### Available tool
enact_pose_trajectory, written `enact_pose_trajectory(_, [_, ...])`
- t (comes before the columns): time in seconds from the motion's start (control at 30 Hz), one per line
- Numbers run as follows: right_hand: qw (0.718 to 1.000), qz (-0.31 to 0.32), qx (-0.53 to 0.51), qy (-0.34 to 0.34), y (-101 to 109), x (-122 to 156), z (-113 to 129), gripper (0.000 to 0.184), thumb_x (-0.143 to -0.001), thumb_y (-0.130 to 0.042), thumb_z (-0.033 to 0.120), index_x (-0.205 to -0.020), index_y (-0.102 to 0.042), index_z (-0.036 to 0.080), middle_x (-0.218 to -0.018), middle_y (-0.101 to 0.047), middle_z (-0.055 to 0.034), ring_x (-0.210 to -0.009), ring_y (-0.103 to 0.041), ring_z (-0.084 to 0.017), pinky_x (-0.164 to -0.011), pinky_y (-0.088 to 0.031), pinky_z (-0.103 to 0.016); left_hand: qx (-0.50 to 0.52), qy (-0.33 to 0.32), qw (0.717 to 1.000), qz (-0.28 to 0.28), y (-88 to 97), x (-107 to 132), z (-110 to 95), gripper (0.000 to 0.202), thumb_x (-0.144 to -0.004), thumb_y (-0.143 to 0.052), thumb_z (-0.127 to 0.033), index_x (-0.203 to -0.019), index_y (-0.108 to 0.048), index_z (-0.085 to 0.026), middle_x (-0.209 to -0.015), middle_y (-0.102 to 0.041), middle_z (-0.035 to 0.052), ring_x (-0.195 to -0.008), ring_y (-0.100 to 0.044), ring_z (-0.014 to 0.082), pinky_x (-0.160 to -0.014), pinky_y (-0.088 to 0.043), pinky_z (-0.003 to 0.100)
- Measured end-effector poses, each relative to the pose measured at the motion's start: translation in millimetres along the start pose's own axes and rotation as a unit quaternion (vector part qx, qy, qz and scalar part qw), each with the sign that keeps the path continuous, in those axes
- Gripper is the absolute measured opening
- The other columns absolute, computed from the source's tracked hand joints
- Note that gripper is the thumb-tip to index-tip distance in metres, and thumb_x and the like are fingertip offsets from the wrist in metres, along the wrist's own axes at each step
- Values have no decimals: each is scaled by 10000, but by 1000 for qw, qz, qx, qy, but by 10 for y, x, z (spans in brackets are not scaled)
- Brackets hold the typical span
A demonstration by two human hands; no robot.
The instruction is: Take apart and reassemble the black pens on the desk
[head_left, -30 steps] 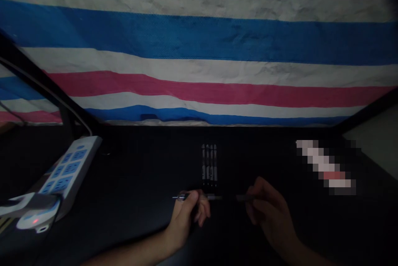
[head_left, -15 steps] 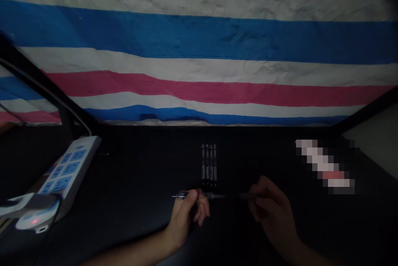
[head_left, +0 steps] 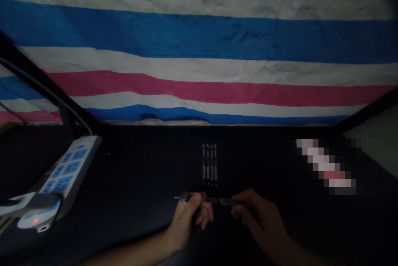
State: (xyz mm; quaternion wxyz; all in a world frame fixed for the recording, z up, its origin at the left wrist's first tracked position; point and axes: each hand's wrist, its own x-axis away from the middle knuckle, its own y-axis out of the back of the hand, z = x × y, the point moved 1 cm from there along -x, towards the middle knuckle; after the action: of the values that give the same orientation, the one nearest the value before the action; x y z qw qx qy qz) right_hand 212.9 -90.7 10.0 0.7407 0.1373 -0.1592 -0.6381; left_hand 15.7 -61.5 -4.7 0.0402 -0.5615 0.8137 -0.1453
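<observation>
My left hand (head_left: 189, 216) is closed around a thin pen (head_left: 214, 201) that lies level above the dark table (head_left: 137, 175); its silver tip pokes out to the left of my thumb. My right hand (head_left: 259, 218) pinches a dark barrel piece at the pen's right end, and the two parts meet between my hands. Several black pens (head_left: 209, 164) lie side by side in a neat row on the table just beyond my hands.
A white and blue power strip (head_left: 66, 170) lies at the left, with a small device showing a red light (head_left: 35, 218) in front of it. A pixelated oblong object (head_left: 325, 166) lies at the right. A blue, white and pink striped tarp (head_left: 199, 50) hangs behind.
My right hand has moved left toward my left hand, bringing its dark piece up against the pen. The left hand has stayed almost still.
</observation>
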Motion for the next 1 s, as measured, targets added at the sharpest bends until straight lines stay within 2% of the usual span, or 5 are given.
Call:
enact_pose_trajectory(0.1, [998,50,-21,16,18,-2,22,334,-937,-449,407,-703,-601,223,-590,-587,13,-535,-556,-120,-535,-453,-224,-5,10,1000,4,-8,15,-17,652,-809,-446,-672,-512,-622,-120,-398,-471,18,-373,-369,103,-430,-227,263])
enact_pose_trajectory(0.3, [1000,-3,-23,11,-29,26,-35,229,-870,-571,381,-1044,-599,236,-754,-652,-18,-682,-621,-159,-616,-495,-258,-8,-8,1000,-10,17,0,-7,645,-830,-428,-645,-514,-633,-121,-370,-434,4,-370,-366,107,-425,-238,260])
enact_pose_trajectory(0.47, [997,64,9,40,-6,-25,38,284,-950,-429,338,-763,-608,221,-622,-597,17,-565,-560,-113,-573,-446,-226,-13,-3,1000,-6,14,-8,-10,655,-823,-430,-658,-506,-633,-122,-368,-444,7,-365,-357,103,-423,-240,261])
enact_pose_trajectory(0.63, [999,23,16,27,27,-55,75,148,-884,-546,327,-996,-596,244,-824,-657,-9,-689,-612,-146,-648,-473,-255,-14,2,1000,-16,-1,-12,-41,654,-823,-422,-664,-516,-638,-128,-352,-421,-3,-362,-354,105,-427,-228,260])
enact_pose_trajectory(1.0, [994,55,83,54,27,-56,80,146,-896,-533,329,-974,-647,282,-862,-704,-3,-783,-644,-181,-740,-455,-291,-42,-4,999,-25,9,20,-8,654,-822,-425,-674,-491,-604,-140,-352,-415,-6,-357,-357,105,-427,-260,262])
